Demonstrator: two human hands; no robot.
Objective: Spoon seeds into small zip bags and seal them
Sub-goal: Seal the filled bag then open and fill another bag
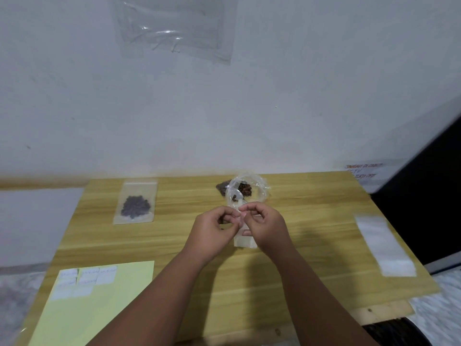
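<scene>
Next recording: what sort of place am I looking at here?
Likely a makeshift home or small-shop packing spot: a wooden table against a bare white wall, a filled seed bag, and a yellow sheet of white labels.

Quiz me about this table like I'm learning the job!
1. True or false: the left hand and the right hand both pinch the small bag.
2. Where is the filled seed bag? A) on the floor B) on the table, left of the hands C) inside a box
3. Fill in: the white labels lie on a ____ sheet.
Key: 1 true; 2 B; 3 yellow.
</scene>
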